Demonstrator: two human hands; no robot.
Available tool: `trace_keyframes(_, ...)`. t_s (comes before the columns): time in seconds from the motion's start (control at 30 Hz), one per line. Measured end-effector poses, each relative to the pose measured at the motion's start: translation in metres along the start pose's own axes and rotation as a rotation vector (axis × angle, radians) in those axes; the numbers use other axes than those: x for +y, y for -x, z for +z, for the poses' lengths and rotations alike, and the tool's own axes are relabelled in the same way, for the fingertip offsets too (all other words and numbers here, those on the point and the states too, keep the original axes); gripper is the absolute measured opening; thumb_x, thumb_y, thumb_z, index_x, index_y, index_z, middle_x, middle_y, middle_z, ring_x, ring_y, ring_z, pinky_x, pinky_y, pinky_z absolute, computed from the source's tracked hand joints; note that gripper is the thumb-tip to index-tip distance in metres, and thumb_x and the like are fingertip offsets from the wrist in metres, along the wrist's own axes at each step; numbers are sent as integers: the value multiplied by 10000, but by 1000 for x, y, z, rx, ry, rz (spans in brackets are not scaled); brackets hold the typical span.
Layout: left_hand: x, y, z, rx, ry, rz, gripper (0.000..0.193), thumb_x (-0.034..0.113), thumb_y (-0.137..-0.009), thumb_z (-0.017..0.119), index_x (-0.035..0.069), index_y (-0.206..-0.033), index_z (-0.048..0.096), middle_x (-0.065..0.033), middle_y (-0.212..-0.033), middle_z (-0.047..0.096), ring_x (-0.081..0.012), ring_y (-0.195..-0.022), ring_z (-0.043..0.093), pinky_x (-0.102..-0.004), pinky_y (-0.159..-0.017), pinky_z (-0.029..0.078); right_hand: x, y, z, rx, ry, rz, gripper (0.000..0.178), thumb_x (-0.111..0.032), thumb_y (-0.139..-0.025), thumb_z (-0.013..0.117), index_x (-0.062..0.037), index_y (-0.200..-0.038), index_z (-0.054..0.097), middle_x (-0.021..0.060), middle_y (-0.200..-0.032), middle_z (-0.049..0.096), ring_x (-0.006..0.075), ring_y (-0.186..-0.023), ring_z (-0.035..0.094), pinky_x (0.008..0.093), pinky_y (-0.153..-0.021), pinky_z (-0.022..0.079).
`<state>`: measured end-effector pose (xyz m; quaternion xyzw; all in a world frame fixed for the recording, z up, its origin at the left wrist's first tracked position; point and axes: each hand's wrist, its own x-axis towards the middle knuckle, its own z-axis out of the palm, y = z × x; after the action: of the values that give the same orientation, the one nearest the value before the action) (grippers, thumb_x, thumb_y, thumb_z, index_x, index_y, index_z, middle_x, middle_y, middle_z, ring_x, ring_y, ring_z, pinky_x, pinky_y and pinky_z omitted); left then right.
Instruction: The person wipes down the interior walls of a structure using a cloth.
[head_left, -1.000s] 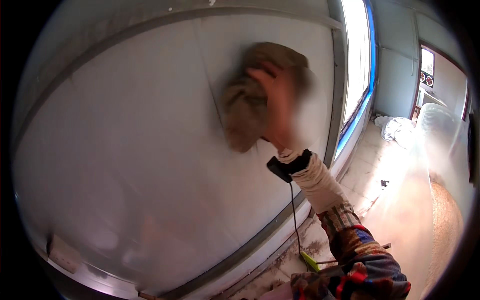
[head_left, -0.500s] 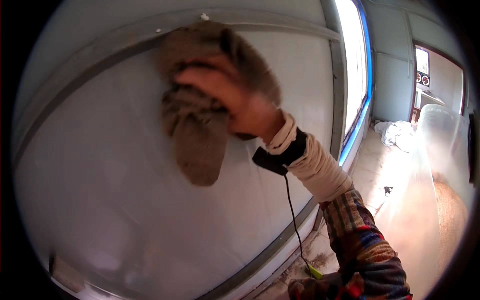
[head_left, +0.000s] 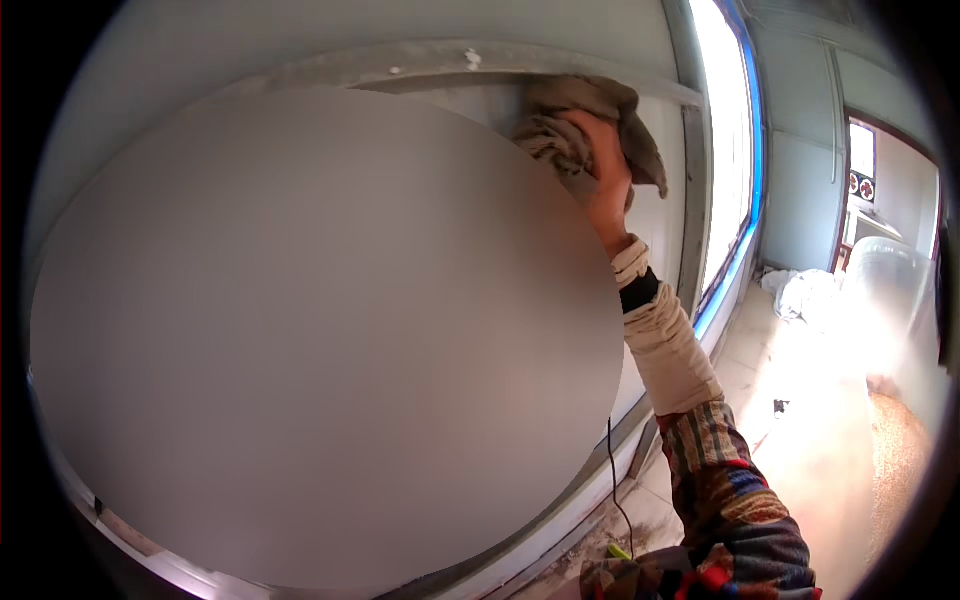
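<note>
My right hand [head_left: 602, 170] is closed on a bunched grey-brown cloth [head_left: 575, 100] at the upper right of a pale wall panel [head_left: 655, 225]. The cloth lies against the panel just under a grey horizontal rail [head_left: 430, 62], with one corner hanging to the right of my fingers. A cream cuff and a black band [head_left: 640, 290] wrap my right wrist, above a patterned sleeve [head_left: 735, 490]. My left hand does not show. A large blurred grey oval hides most of the panel and the left edge of the cloth.
To the right stands a bright window with a blue frame [head_left: 757, 150]. A thin black cable [head_left: 616, 490] hangs down to the floor. Farther right are a white crumpled bundle [head_left: 805, 295], clear plastic sheeting [head_left: 885, 270], a brown grainy heap [head_left: 897, 450] and a doorway.
My right hand has moved right with the cloth, from the middle of the panel's top toward the window side. The view has shifted slightly, and a blurred oval covers the panel now.
</note>
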<state>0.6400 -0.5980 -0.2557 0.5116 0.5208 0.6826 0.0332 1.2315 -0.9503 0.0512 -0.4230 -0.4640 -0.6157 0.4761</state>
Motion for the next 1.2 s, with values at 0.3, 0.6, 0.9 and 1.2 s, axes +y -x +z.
trace_keyframes(0.3, -67, -17, 15, 132, 85, 236, 1219, 548, -752, 799, -119, -1486, 88, -412, -1429, 296, -490, -1258, 449, -533, -1016, 443, -92, -10, 20, -484, 161, -183, 611, -106, -690, 780, -94, -1262, 565, 173, -1245, 547, 351, -1111, 573, 414, -949, 490)
trace_keyframes(0.6, -28, -5, 6, 81, 125, 203, 1162, 564, -743, 799, -124, -1449, 185, -378, -1324, 425, -462, -1153, 525, -533, -946, 483, -178, -44, 114, -548, -106, -377, 663, -103, -639, 802, -204, -1259, 591, 138, -1283, 549, 359, -1228, 500, 457, -1005, 449)
trace_keyframes(0.9, -29, -2, 7, 95, 83, 255, 1087, 603, -763, 762, -133, -1391, 266, -373, -1221, 476, -449, -1052, 556, -554, -869, 493, -108, -21, 56, -410, 3, -173, 645, 20, -681, 734, -132, -1285, 567, 140, -1312, 543, 366, -1205, 508, 387, -972, 477)
trace_keyframes(1.2, -22, -6, 5, 162, -14, 370, 1011, 492, -782, 797, -107, -1399, 264, -321, -1185, 507, -400, -1007, 571, -504, -856, 511, -168, -55, 51, -167, 339, -499, 500, -117, -768, 736, -91, -1244, 583, 127, -1172, 596, 299, -1083, 593, 370, -883, 527)
